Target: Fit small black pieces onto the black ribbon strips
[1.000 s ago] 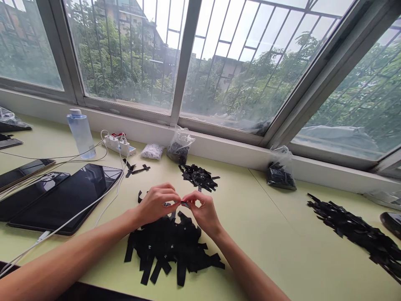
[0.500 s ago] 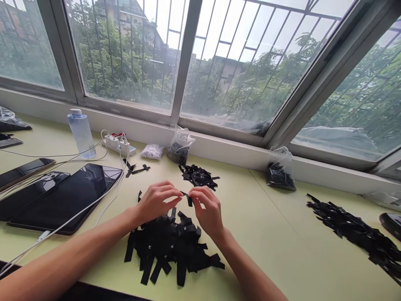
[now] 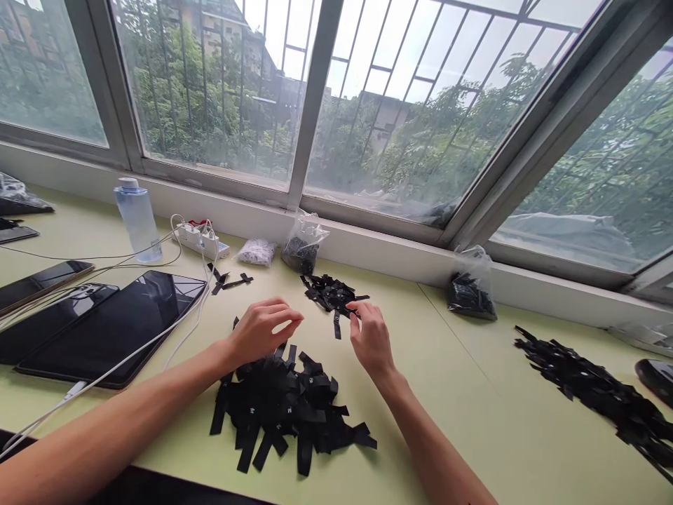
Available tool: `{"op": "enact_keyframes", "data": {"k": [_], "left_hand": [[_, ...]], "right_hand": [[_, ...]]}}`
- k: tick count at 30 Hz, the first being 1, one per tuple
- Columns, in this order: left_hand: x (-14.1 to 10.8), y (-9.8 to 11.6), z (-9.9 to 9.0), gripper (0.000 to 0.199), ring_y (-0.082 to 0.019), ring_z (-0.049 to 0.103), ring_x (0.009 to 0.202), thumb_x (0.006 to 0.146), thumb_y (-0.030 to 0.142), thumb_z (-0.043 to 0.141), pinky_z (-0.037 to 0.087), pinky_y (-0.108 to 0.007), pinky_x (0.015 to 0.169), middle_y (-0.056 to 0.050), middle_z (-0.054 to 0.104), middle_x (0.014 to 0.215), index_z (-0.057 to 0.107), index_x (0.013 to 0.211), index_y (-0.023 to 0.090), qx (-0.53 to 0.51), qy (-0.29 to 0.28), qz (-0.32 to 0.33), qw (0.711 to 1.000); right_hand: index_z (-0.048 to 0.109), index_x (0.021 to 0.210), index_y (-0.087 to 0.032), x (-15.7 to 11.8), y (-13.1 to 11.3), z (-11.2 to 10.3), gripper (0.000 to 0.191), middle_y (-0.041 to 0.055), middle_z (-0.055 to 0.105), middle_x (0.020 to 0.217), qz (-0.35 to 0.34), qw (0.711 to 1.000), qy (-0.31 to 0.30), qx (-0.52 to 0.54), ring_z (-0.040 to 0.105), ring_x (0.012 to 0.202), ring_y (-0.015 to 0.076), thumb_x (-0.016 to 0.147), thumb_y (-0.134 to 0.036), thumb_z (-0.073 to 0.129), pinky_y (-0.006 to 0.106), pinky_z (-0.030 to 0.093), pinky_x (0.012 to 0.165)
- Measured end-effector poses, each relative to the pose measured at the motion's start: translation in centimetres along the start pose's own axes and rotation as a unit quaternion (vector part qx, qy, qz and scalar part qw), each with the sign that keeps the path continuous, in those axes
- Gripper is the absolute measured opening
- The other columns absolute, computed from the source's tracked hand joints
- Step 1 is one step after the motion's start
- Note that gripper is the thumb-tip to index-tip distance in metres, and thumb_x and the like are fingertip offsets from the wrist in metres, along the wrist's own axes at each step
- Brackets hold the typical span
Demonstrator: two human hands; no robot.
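Observation:
My left hand hovers over the back left of a large pile of black fabric strips, some with small white marks. Its thumb and fingertips come together with nothing visible between them. My right hand is at the near right edge of a smaller black strip pile. Between its thumb and fingers it pinches a black strip, whose white-marked end hangs out to the left. The fingertips partly hide where that strip meets the small pile.
A tablet, phones and white cables lie at the left. Behind are a bottle, power strip, white packet and plastic bags. A long black pile lies at the right.
My right hand has moved right and slightly back, carrying the strip to the small pile. My left hand has let go of the strip and shifted slightly left.

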State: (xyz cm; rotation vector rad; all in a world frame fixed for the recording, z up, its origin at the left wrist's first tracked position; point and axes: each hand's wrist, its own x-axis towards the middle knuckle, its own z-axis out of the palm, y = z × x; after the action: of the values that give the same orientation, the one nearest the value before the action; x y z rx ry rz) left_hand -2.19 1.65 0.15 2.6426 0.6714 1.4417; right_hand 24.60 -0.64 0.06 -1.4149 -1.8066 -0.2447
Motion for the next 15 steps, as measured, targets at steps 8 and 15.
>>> {"op": "enact_keyframes", "data": {"k": [8, 15], "left_hand": [[0.2, -0.5, -0.6, 0.014, -0.016, 0.067, 0.080, 0.095, 0.020, 0.059, 0.055, -0.029, 0.074, -0.004, 0.074, 0.086, 0.072, 0.099, 0.020, 0.010, 0.009, -0.023, 1.000], [0.0, -0.5, -0.1, 0.014, -0.016, 0.066, 0.080, 0.095, 0.019, 0.059, 0.054, -0.029, 0.075, -0.003, 0.075, 0.087, 0.072, 0.098, 0.020, 0.003, -0.021, -0.015, 1.000]], "right_hand": [[0.069, 0.098, -0.024, -1.3, -4.3, 0.3, 0.015, 0.0042, 0.071, 0.092, -0.103, 0.961, -0.219, 0.135, 0.062, 0.089, 0.0220, 0.097, -0.018, 0.055, 0.037, 0.049, 0.082], [0.070, 0.098, -0.024, -2.1, -5.5, 1.1, 0.014, 0.0051, 0.069, 0.095, -0.112, 0.940, -0.288, 0.143, 0.060, 0.092, 0.0212, 0.097, -0.019, 0.057, 0.035, 0.048, 0.082]]}}
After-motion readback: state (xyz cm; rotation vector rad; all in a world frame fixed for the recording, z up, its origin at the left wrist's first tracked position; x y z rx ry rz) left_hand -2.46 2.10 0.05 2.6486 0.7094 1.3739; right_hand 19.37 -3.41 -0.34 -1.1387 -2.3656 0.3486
